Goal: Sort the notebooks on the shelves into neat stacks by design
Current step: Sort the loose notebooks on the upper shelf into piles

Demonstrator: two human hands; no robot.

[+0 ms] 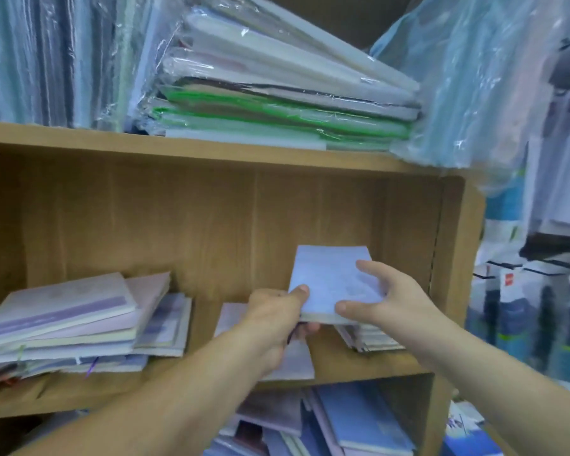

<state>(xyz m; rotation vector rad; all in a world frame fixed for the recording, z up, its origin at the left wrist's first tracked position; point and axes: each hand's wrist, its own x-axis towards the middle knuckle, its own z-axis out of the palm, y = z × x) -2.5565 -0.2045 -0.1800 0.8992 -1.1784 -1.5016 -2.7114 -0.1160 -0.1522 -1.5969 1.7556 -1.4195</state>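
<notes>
Notebooks lie in a slumped pile (63,324) at nine o'clock on the shelf (203,319). At centre our left hand (273,320) pinches the pale blue notebook (329,281) at its near left corner, thumb on top, fingers (306,329) curled beneath. Our right hand (385,297), at three o'clock of the cover, clasps the right edge, thumb and forefinger spread. Just below sits a small stack (372,337). We judge it best to lower the notebook level, square its edges to that stack, then let go.

Stack (63,324) L on shelf (79,398); notebook (326,281) atop R pile (372,339), maybe.
</notes>
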